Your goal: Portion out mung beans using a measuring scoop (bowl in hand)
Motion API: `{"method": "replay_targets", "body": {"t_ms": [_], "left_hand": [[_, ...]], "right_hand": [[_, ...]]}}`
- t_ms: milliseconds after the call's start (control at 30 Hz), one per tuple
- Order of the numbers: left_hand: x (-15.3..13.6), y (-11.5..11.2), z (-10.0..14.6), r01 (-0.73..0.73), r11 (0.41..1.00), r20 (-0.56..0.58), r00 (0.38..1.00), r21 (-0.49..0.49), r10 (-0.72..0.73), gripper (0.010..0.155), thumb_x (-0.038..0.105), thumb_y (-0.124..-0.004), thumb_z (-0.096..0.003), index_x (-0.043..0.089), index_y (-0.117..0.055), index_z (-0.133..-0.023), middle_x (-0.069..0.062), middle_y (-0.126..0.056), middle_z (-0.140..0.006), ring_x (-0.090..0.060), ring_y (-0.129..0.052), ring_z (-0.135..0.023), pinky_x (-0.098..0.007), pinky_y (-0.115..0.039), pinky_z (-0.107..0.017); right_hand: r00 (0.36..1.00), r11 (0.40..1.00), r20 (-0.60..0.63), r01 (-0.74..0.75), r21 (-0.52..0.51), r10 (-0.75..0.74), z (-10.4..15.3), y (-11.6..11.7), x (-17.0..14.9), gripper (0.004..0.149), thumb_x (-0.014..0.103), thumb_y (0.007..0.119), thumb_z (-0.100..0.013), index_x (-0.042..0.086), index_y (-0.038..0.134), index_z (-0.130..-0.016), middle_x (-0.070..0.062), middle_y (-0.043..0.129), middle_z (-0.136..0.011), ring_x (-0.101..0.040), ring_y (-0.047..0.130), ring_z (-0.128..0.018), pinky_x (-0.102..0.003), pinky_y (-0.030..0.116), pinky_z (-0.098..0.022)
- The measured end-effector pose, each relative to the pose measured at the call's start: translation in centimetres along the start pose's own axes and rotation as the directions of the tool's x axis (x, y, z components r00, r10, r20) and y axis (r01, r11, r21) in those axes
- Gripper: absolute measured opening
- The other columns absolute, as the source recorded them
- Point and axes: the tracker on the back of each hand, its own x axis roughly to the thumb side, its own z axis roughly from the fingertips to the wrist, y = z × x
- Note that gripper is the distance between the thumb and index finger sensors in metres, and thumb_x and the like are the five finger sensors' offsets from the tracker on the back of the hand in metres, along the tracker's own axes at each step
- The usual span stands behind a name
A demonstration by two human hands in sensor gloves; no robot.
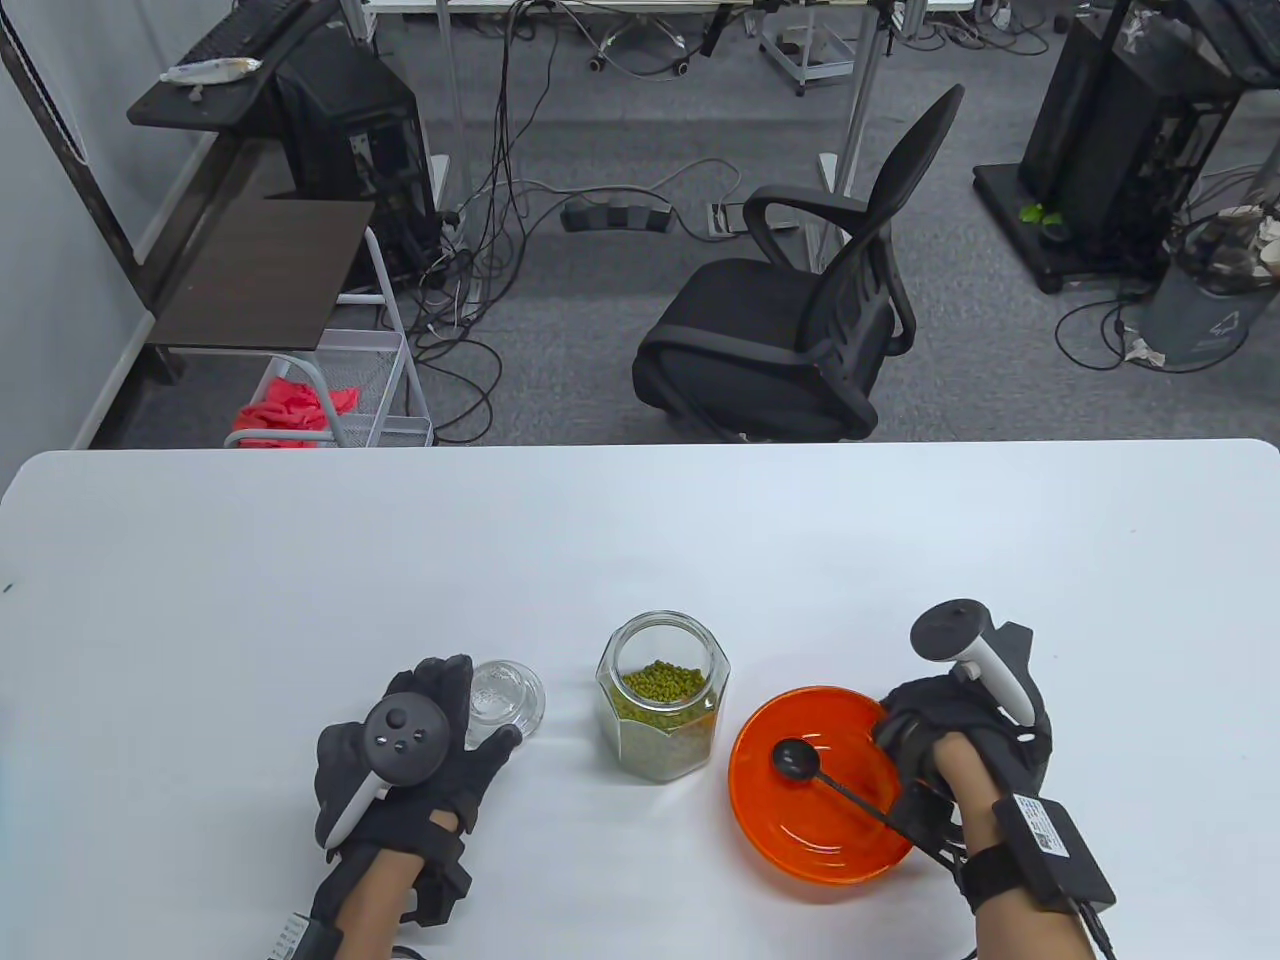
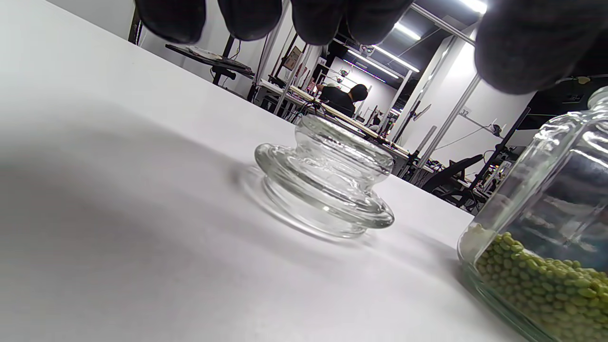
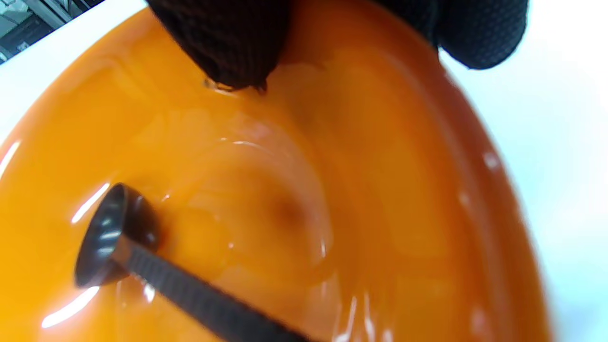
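An open glass jar (image 1: 660, 712) about half full of green mung beans stands at the table's front middle; it also shows in the left wrist view (image 2: 546, 228). Its glass lid (image 1: 506, 695) lies on the table to the jar's left (image 2: 327, 183). My left hand (image 1: 468, 718) is open beside the lid, and its fingers (image 2: 247, 16) hang above the lid without touching. An orange bowl (image 1: 770, 830) sits right of the jar, with a black measuring scoop (image 1: 795, 757) lying empty inside it (image 3: 114, 237). My right hand (image 1: 900, 735) grips the bowl's right rim (image 3: 403, 190), thumb inside.
The white table (image 1: 640, 540) stretches wide behind the objects. A black office chair (image 1: 790, 330) and a wire cart (image 1: 350, 390) stand beyond the far edge.
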Motion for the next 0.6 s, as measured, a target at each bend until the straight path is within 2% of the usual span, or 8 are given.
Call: {"method": "replay_targets", "body": {"t_ms": [300,400,600], "left_hand": [[-0.2,-0.2,-0.1,-0.036,0.999,0.002,0.999,-0.015,0.036,0.089,0.069,-0.068,-0.0486,0.025,-0.029,-0.116,-0.009,-0.027,-0.116,-0.052,-0.035,-0.112,-0.07,-0.048,-0.075],[-0.2,-0.3,-0.1,-0.037,0.999,0.001,0.999,-0.018,0.037,0.089,0.069,-0.067,-0.0485,0.025,-0.029,-0.116,-0.007,-0.027,-0.117,-0.052,-0.035,-0.112,-0.07,-0.048,-0.075],[-0.3,-0.4,-0.1,-0.041,0.999,-0.002,0.999,-0.023,0.041,0.089,0.069,-0.068,-0.0486,0.025,-0.029,-0.116,-0.009,-0.027,-0.117,-0.052,-0.035,-0.112,-0.07,-0.048,-0.075]], "right_hand": [[0.985,0.984,-0.019,0.169,-0.064,-0.17,0.5,-1.4,-3.2,0.043,0.025,0.081,-0.045,0.004,0.081,-0.083,-0.024,0.093,-0.068,-0.035,0.101,-0.047,-0.062,0.073,-0.049],[0.966,0.958,-0.031,0.252,-0.137,-0.258,0.9,-2.1,-4.4,0.044,0.026,0.082,-0.045,0.001,0.082,-0.081,-0.026,0.094,-0.064,-0.035,0.103,-0.043,-0.062,0.075,-0.046],[0.913,0.894,-0.02,0.395,-0.213,-0.408,1.9,-3.3,-6.0,0.045,0.027,0.082,-0.044,-0.001,0.082,-0.079,-0.026,0.095,-0.06,-0.034,0.104,-0.038,-0.061,0.077,-0.042]]}}
